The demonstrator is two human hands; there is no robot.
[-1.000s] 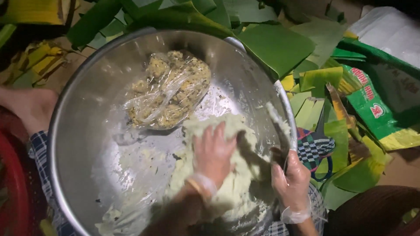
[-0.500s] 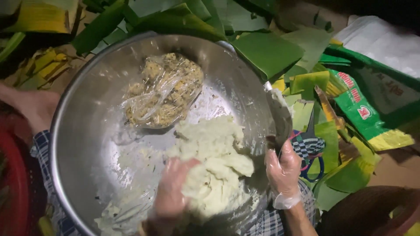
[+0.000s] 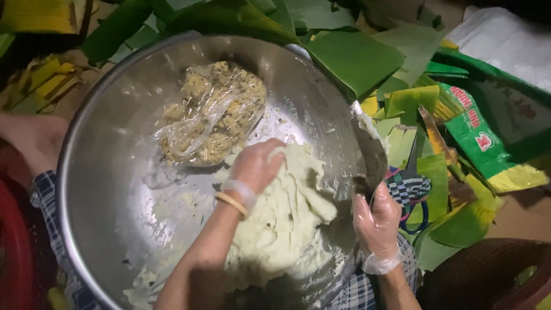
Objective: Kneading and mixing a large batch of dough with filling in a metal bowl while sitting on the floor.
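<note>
We look straight down into a large steel bowl [image 3: 115,126] that fills most of the head view. A pale, lumpy dough mass [image 3: 287,224] lies in the bowl's lower right part, from centre toward 5 o'clock, smeared against the wall there.

Left hand [image 3: 255,166]: it enters from 6 o'clock, forearm lying across the dough, and wears a thin clear glove with a tan rubber band [image 3: 232,203] at the wrist. The fingers are curled down and pressed into the dough's top edge, gripping a fold of it; the fingertips are buried, so we cannot tell how tightly they clench.

Right hand [image 3: 377,221]: also gloved, it sits at the bowl's rim at 4 o'clock. The fingers are wrapped over the rim, clasping it; dough residue coats the rim just above the hand.

A clear plastic bag [image 3: 212,117] of yellowish, speckled filling rests on the bowl floor at about 11 o'clock from the dough, near the left hand but apart from it.

Around the bowl: green banana leaves [image 3: 356,57] at 12 to 2 o'clock, a green printed sack [image 3: 493,132] at 3 o'clock, scissors with a blue handle [image 3: 414,195] just outside the rim beside the right hand. Checked cloth [image 3: 46,206] shows under the bowl at 8 o'clock.
</note>
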